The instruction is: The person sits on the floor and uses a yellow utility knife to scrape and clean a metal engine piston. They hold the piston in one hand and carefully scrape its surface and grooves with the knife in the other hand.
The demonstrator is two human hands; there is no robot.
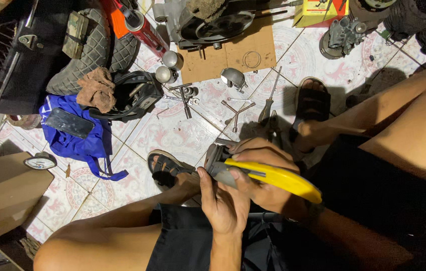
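Note:
My right hand [263, 160] grips a yellow-handled utility knife [278, 178] over my lap, its blade end pointing left. My left hand [223, 200] comes up from below and holds a small dark grey metal part [217, 154] against the blade, thumb pressed on the part's left side. The two hands touch each other around the part. My fingers hide most of the part and the blade tip. My feet in dark sandals [165, 168] rest on the patterned tile floor [173, 130] just beyond the hands.
A Y-shaped wrench [237, 111], a screwdriver [269, 103] and a T-wrench [185, 95] lie on the tiles ahead. Farther off are a tyre [95, 40], a brown rag [97, 88], a blue bag [85, 143] with a phone, cardboard [233, 50] under an engine part, and a yellow box [318, 12].

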